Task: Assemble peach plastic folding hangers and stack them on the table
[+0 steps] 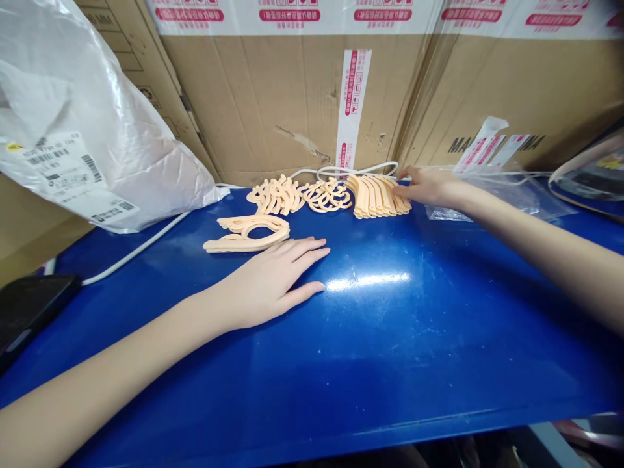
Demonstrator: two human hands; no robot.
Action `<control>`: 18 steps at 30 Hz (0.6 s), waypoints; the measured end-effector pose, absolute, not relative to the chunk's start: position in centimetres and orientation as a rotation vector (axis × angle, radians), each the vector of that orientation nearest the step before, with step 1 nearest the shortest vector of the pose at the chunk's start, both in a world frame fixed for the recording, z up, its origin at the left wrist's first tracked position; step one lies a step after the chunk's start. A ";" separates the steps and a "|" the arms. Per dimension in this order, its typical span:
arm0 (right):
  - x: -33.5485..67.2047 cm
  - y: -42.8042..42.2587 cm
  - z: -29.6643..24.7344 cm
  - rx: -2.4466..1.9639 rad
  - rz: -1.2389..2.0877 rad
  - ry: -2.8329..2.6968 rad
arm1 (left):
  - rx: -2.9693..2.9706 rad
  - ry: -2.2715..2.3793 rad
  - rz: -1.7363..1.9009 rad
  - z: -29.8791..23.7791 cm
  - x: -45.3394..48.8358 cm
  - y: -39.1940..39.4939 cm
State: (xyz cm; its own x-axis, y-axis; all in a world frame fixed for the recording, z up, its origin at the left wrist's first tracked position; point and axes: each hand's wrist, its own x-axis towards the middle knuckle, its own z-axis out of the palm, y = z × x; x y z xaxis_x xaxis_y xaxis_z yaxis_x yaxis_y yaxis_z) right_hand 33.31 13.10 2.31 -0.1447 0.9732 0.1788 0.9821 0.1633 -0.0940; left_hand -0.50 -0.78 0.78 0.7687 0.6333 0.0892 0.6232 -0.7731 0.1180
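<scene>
My left hand [270, 281] lies flat and open on the blue table [390, 338], fingers stretched out, just right of a small stack of peach plastic hanger-shaped pieces [246, 234]. My right hand [429, 187] reaches to the back of the table, and its fingertips touch the right end of a row of peach plastic pieces standing on edge [377, 195]. Between the two lots lie loose heaps of curved peach parts [275, 195] and ring-like peach parts [326, 195].
Large cardboard boxes [292, 97] wall off the back. A white plastic bag with labels [73, 123] sits at the left, a white cable [136, 250] runs across the table, a black phone [29, 305] lies at the left edge, and clear plastic bags [507, 188] lie at the right.
</scene>
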 end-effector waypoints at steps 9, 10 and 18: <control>32.0 11.9 3.0 -2.070 -0.144 -2.174 | 2.889 1.014 0.183 1.0 -0.5 -1.0; 31.9 11.8 3.1 -2.081 -0.169 -2.158 | 2.890 1.015 0.181 1.0 -0.5 -1.0; 30.6 8.3 6.6 -1.991 -0.454 -2.079 | 2.886 0.998 0.202 1.0 -0.5 -0.9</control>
State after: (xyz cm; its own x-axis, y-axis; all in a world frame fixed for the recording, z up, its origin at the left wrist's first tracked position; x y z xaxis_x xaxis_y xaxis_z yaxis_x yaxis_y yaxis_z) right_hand 30.64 8.33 6.62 -0.0529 0.9272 0.3708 0.9974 0.0306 0.0657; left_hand -0.49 -0.91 0.98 0.7791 0.6191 0.0980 0.6084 -0.7846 0.1195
